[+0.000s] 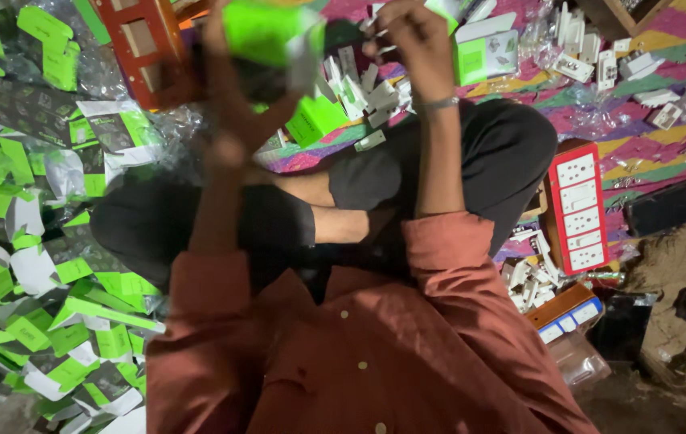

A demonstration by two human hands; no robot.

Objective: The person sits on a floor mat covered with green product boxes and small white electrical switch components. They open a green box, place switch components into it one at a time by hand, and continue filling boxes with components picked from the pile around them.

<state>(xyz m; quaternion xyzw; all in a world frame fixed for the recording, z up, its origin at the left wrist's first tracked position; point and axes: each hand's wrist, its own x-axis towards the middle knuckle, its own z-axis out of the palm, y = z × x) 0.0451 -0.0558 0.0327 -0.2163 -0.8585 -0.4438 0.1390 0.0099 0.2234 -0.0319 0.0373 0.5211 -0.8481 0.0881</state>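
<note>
My left hand (230,104) is raised in front of me and grips a green and white carton box (270,32), which is blurred by motion. My right hand (411,36) is up beside it, a thin bracelet on its wrist and its fingers curled close to the box's right side. Whether those fingers pinch anything is too blurred to tell. Below both arms are my crossed legs in black trousers (511,153) and my rust-red shirt (359,345). Loose white switch parts (359,92) lie just past my knees.
A heap of flat green and white cartons (29,241) fills the left side. An orange-red frame (146,48) stands at the top left. A red board with white sockets (577,209) lies at my right, on a striped mat (664,40) with more white parts and plastic bags.
</note>
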